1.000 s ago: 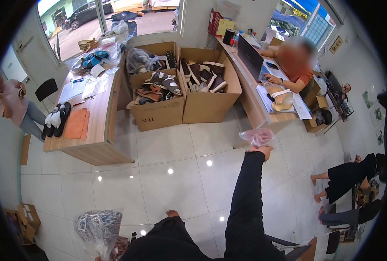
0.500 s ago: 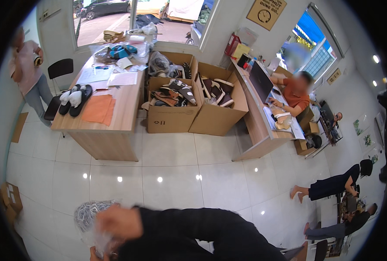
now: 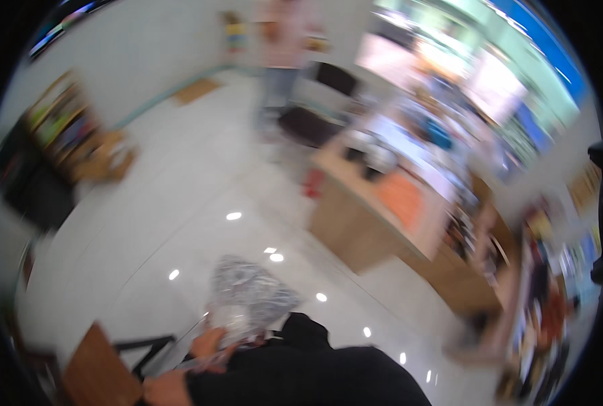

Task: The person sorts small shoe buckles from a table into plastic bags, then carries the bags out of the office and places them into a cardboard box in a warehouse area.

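Observation:
A clear plastic bag (image 3: 252, 292) full of grey, stringy-looking pieces hangs in front of me, low in the view. My left hand (image 3: 208, 342) has its fingers closed on the gathered plastic at the bag's near end. Just below, my right hand (image 3: 164, 388) comes out of a black sleeve that crosses from the right. It is close to the loose plastic, but blur and the lower edge hide its fingers, so I cannot tell whether it grips the bag.
A wooden desk (image 3: 355, 233) with an orange cloth (image 3: 399, 197) and shoes stands ahead right, beside a dark chair (image 3: 311, 125) and a standing person (image 3: 284, 47). A brown board (image 3: 98, 369) is low left. Cardboard boxes (image 3: 101, 157) stand far left, boxes of shoes right.
The whole view has swung left and blurred; the desk now lies to the right. My right hand has gone from above the bag's near end to below my left hand.

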The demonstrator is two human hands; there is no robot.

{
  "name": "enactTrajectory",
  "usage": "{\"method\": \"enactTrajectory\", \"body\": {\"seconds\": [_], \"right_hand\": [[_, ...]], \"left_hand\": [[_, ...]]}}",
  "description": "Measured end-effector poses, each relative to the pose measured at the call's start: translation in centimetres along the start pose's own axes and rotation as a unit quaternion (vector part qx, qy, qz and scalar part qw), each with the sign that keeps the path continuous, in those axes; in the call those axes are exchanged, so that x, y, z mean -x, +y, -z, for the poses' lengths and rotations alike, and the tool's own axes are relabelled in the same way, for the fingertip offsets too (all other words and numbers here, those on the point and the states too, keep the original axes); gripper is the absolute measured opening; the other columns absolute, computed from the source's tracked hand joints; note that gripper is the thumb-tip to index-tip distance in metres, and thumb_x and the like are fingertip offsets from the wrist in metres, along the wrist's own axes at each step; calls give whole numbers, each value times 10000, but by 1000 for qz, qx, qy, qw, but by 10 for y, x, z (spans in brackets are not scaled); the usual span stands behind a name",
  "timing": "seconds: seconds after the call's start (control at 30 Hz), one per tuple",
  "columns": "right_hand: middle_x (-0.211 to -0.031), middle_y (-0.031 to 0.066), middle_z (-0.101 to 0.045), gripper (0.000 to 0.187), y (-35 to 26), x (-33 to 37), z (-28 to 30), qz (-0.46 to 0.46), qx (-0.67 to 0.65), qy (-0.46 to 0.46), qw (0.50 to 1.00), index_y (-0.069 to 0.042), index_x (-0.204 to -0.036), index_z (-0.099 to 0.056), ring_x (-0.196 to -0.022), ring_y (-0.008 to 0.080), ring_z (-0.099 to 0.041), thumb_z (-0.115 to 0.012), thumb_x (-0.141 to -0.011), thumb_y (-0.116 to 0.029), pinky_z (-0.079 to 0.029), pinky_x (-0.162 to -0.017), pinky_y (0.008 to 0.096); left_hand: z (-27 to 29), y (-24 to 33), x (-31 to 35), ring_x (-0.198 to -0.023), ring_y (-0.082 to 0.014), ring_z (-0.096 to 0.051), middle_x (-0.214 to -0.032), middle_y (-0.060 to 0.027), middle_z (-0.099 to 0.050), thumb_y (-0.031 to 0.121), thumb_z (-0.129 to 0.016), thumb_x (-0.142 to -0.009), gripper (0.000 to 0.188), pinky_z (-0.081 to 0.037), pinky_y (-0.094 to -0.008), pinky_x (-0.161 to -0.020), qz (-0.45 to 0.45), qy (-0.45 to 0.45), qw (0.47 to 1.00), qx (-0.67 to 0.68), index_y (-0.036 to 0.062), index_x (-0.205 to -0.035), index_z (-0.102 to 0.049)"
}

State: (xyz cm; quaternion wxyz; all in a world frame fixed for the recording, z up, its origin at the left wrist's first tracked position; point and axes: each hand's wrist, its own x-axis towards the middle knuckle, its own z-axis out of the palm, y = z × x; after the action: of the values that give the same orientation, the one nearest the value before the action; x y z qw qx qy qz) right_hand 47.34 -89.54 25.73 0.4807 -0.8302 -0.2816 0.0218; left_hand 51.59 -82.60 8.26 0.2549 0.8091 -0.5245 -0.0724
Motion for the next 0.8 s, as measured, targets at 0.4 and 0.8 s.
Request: {"method": "enactTrajectory", "body": {"seconds": [0.4,0.8], "right_hand": [[-1347,152,-516,486,193,-91,151,150,-69,-124,978,-89,-1185,-608,-1307,341,-422,-773,-753,-237,-364,-1054,469],[-1133,56,-559,399,323,-246,282,244,-92,-369,892,-100,-1043,-660,-1108,275,-494,-776,-666,-164,-427,-868,414]], "left_hand": [[52,-142,-174,-874,-307,-654,-966,-91,-643,433,-700,-802,411,-513,-431,-695,173,-43,984,17,164,-1100,-613],[70,-282,-413,-778,-325,-646,-937,-89,-601,326,-669,-827,338,-525,-432,-608,69,16,996,47,180,-1111,-557]]}}
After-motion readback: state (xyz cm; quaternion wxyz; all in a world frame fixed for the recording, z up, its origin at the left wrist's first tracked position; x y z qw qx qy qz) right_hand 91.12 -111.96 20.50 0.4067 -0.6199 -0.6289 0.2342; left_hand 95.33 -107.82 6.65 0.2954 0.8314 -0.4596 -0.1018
